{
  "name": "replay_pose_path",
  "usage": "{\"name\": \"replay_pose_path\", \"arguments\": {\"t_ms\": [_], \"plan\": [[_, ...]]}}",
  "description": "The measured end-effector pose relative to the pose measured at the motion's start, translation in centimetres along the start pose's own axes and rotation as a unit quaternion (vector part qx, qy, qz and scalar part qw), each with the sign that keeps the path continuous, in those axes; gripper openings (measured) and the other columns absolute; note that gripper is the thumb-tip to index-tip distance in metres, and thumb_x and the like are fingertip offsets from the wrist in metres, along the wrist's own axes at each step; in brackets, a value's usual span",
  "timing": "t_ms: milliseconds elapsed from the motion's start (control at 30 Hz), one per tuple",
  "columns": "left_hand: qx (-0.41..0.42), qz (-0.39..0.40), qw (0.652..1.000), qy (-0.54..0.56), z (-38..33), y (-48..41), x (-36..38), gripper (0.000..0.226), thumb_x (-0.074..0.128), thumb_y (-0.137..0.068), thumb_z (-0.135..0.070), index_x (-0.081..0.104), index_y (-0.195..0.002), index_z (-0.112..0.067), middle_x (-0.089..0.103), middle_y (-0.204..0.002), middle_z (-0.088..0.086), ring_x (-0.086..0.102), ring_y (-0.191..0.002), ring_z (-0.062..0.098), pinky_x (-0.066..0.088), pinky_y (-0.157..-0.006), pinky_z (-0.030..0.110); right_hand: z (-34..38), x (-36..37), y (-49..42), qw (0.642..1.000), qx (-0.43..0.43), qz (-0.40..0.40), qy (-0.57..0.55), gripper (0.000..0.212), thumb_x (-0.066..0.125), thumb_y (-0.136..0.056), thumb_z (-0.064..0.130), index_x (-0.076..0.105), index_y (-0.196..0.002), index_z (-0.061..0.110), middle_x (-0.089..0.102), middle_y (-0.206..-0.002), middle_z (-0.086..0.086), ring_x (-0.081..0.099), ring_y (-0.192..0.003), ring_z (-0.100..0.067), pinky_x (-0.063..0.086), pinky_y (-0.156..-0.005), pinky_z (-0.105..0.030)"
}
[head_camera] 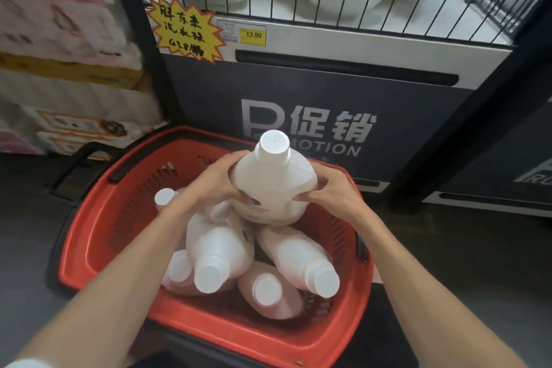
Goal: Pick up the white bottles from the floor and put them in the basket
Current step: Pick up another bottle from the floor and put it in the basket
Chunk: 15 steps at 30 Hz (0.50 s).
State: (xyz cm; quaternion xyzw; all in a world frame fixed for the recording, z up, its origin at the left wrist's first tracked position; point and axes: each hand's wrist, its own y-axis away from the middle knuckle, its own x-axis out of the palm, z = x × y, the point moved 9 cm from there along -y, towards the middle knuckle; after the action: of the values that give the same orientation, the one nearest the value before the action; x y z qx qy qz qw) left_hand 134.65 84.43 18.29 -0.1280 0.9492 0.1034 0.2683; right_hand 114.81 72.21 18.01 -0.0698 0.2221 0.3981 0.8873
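A white bottle (273,179) with a white cap stands nearly upright above the red basket (89,248), over its far half. My left hand (213,181) grips its left side and my right hand (331,194) grips its right side and base. Several more white bottles (218,245) lie piled in the basket beneath it, caps mostly pointing toward me. One bottle cap (164,197) pokes up at the basket's left. Both forearms reach in from the bottom of the view.
A dark promotion display stand (328,104) with a wire cage of white bottles rises right behind the basket. Stacked pink and white packs (59,39) stand at the left. The basket's black handle (80,164) lies to its left on the grey floor.
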Motion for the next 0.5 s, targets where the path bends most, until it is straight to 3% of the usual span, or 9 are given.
{"name": "replay_pose_path", "arguments": {"t_ms": [67, 133, 233, 367, 500], "plan": [[-0.004, 0.011, 1.0, 0.008, 0.2, -0.4, 0.3, 0.093, 0.095, -0.057, -0.013, 0.05, -0.129, -0.052, 0.057, -0.128, -0.026, 0.051, -0.119, -0.008, 0.041, -0.098, 0.023, -0.3, 0.1, 0.2, 1.0, -0.009, 0.003, -0.021, 0.073, 0.09, -0.074, 0.011, 0.066, -0.135, 0.041, 0.07, -0.128, 0.026, 0.062, -0.125, 0.001, 0.049, -0.111, -0.04], [-0.02, 0.01, 0.999, 0.032, 0.8, -0.5, 0.3, 0.093, 0.095, -0.058, -0.012, 0.05, -0.134, -0.041, 0.058, -0.129, -0.02, 0.053, -0.12, -0.001, 0.043, -0.1, 0.027, -0.4, 0.2, 0.1, 0.999, -0.013, 0.006, -0.042, 0.071, 0.089, -0.076, 0.007, 0.065, -0.132, 0.044, 0.071, -0.127, 0.022, 0.064, -0.124, -0.003, 0.051, -0.11, -0.039], [-0.043, 0.008, 0.997, 0.06, 1.6, -0.6, 0.4, 0.092, 0.095, -0.058, -0.008, 0.05, -0.132, -0.037, 0.059, -0.128, -0.016, 0.055, -0.12, 0.003, 0.046, -0.098, 0.028, -0.8, 0.1, -0.2, 0.998, -0.006, 0.008, -0.065, 0.066, 0.085, -0.081, 0.004, 0.065, -0.129, 0.045, 0.074, -0.12, 0.022, 0.068, -0.117, -0.001, 0.054, -0.104, -0.029], [-0.054, 0.012, 0.994, 0.093, 2.0, -1.4, 0.6, 0.094, 0.093, -0.058, 0.0, 0.053, -0.135, -0.034, 0.062, -0.129, -0.014, 0.057, -0.121, 0.003, 0.05, -0.102, 0.034, -1.3, -0.3, -0.5, 0.996, -0.011, 0.0, -0.093, 0.061, 0.082, -0.085, 0.001, 0.067, -0.135, 0.031, 0.076, -0.118, 0.019, 0.07, -0.113, -0.001, 0.054, -0.091, -0.016], [-0.05, 0.022, 0.991, 0.126, 2.1, -1.8, 0.9, 0.091, 0.089, -0.063, 0.005, 0.056, -0.133, -0.043, 0.066, -0.128, -0.019, 0.058, -0.119, -0.003, 0.048, -0.099, 0.028, -2.2, -0.7, -1.1, 0.995, -0.008, -0.027, -0.097, 0.057, 0.083, -0.084, 0.003, 0.069, -0.137, 0.018, 0.078, -0.115, 0.014, 0.072, -0.107, -0.001, 0.055, -0.088, -0.015]]}}
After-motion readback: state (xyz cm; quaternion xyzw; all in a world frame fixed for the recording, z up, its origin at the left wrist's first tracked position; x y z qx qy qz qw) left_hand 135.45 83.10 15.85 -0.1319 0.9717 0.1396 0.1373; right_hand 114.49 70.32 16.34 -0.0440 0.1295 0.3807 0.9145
